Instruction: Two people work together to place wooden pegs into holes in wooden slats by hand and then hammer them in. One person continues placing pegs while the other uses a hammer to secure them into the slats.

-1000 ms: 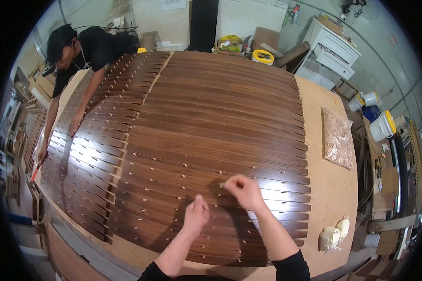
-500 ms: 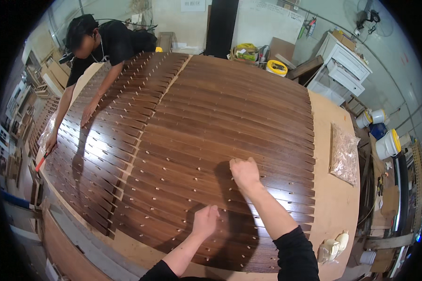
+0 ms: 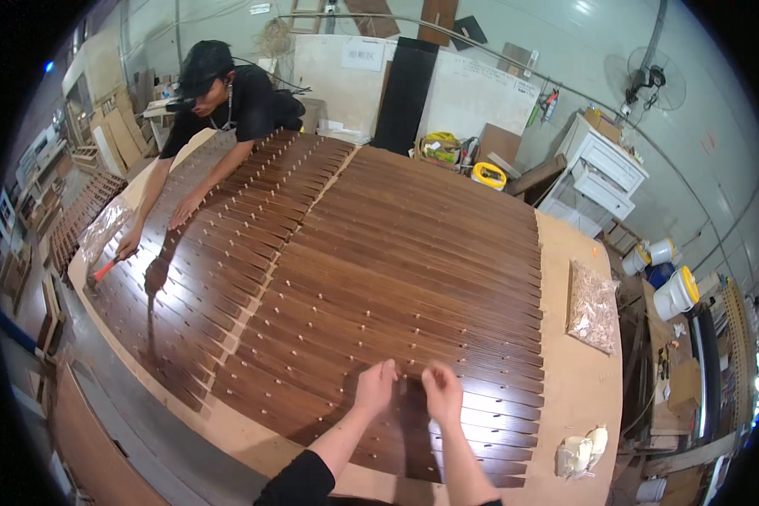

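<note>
Right hand (image 3: 442, 393) has drawn back beside left hand (image 3: 374, 387); both lie open on glossy dark slats (image 3: 413, 253).

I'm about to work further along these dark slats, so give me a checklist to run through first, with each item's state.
1. Left hand resting on the dark brown wooden slats: ok.
2. Right hand on the same slats, close beside the left: ok.
3. Small pale wooden dowel pegs standing in rows along the slats: ok.
4. Peg gripped between the fingers: cannot tell, too small.
5. Clear bag of pale wooden pieces lying on the light board table to the right: ok.
6. Co-worker in black bent over the far-left slats, apart from both hands: ok.
</note>
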